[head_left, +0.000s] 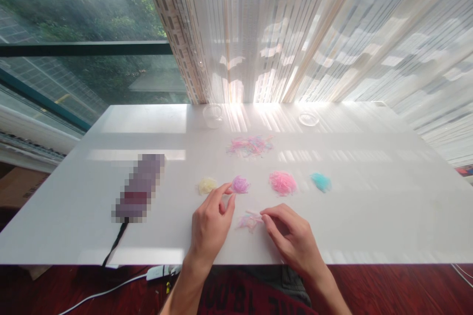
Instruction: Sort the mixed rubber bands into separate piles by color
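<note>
On the white table lie small piles of thin, short strands sorted by colour: a pale yellow pile [207, 185], a purple pile [241, 184], a pink pile [283, 183] and a turquoise pile [321, 182]. My left hand [213, 219] has its index fingertip at the left edge of the purple pile, thumb and index apart. Nearer to me is a small mixed pile [248, 222] of pastel strands. At its right side my right hand [290, 234] pinches what looks like a thin pink strand between thumb and index finger. A larger mixed pile [250, 145] lies further back.
A clear round container [213, 115] and a clear lid [309, 118] sit near the table's far edge. To the left lies a blurred-out purple object [140, 187] with a black strap [116, 243]. Beyond the table hang curtains [258, 34] beside a window.
</note>
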The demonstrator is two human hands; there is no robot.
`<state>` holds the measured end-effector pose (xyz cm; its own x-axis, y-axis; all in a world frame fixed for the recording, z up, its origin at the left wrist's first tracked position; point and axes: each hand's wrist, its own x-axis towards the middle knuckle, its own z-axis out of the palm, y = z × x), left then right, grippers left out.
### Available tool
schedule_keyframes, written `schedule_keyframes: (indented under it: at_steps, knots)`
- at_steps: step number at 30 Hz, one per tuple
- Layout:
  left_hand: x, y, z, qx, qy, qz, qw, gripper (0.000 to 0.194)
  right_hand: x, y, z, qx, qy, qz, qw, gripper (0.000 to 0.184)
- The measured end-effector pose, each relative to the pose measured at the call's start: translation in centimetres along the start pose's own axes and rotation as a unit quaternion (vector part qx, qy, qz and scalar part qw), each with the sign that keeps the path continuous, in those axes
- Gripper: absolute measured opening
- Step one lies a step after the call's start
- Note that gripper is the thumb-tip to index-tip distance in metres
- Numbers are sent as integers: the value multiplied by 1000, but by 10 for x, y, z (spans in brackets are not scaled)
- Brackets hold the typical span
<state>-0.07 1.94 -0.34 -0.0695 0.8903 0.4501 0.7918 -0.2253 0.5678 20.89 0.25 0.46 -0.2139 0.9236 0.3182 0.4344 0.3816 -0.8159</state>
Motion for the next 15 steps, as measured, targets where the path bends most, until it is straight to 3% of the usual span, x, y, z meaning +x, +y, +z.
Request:
schedule_keyframes:
  at_steps: [5,8,11,15]
  knots:
    - [-8,1,-17,-66,-90,68,991,18,-1,0,0,-14,-21,-27,999,8]
    - [-14,1,-26,-69,-147,121,979,20,-2,1,1,-45,-52,-52,996,17]
    - [-18,-1,-27,-59,-161,149,974,20,-3,2,5,-81,-72,-61,992,23]
    - [-18,-4,-25,-74,-163,140,974,11,-3,2,7,-95,-67,-63,991,17]
